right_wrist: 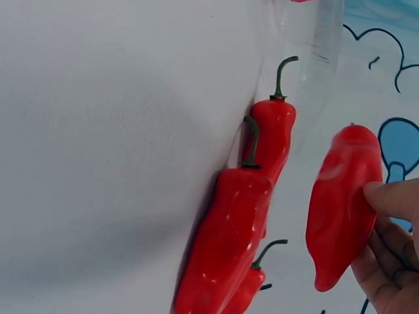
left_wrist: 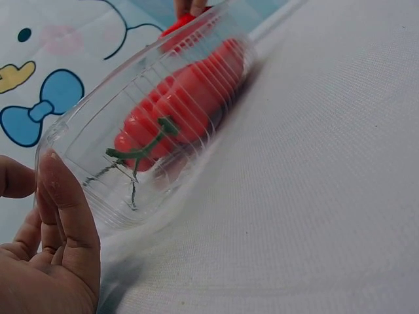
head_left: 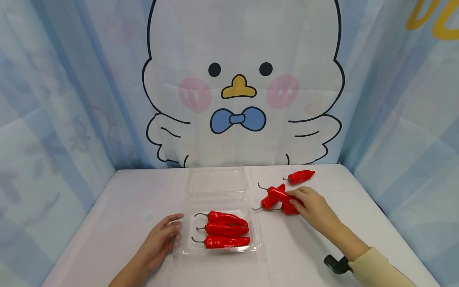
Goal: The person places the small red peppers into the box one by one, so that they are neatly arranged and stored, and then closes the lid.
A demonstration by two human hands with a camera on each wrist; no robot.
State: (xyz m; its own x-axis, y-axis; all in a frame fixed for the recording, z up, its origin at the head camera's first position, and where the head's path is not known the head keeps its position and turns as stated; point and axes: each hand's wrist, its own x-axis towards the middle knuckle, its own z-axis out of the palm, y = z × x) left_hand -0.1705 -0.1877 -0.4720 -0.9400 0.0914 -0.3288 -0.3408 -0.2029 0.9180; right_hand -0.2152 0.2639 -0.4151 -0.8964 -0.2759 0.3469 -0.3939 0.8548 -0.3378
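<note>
My right hand [head_left: 310, 205] pinches a red chili pepper [right_wrist: 344, 203] between thumb and fingers. Below and around it lie other red peppers [right_wrist: 229, 242], with green stems, overlapping one another in the head view. A clear plastic clamshell box [head_left: 256, 243] stands left of them, its lid folded back. Three red peppers [head_left: 227, 229] lie side by side inside it, stems to the left. At the box's left wall rests my left hand [head_left: 161, 241], fingers loosely bent. In the left wrist view one finger [left_wrist: 69, 209] lies against the clear wall.
The box's open lid [head_left: 216, 181] lies flat toward the back of the white-covered table [head_left: 143, 191]. A lone red pepper [head_left: 301, 176] is at the back right. A black object [head_left: 337, 264] shows by the right sleeve. Printed curtains [head_left: 244, 40] stand behind and beside the table.
</note>
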